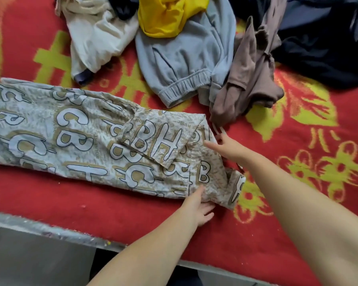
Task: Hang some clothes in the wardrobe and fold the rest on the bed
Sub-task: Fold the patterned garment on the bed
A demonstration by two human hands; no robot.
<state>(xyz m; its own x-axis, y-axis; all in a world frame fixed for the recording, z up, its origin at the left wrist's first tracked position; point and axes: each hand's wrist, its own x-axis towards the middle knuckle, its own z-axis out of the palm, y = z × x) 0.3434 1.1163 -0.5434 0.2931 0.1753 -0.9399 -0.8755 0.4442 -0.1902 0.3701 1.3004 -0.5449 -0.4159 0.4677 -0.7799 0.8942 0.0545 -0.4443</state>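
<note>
Printed trousers [74, 133], beige with big white letters, lie flat across the red bed blanket [112, 207], legs to the left and waist to the right. At the near waist corner my left hand [201, 207] pinches the fabric edge, thumb on top and fingertips under it. My right hand [227, 148] rests at the far waist corner, thumb on the cloth, fingers straight and spread beside white drawstrings [220, 129]. Unfolded clothes lie in a heap beyond: a cream garment [95, 38], a yellow one [163, 15], grey sweatpants [184, 65], a brown garment [250, 79], dark navy clothes [318, 42].
The bed's near edge with a grey frame [39, 226] runs along the bottom left. Bare blanket shows to the right of the trousers and in front of them.
</note>
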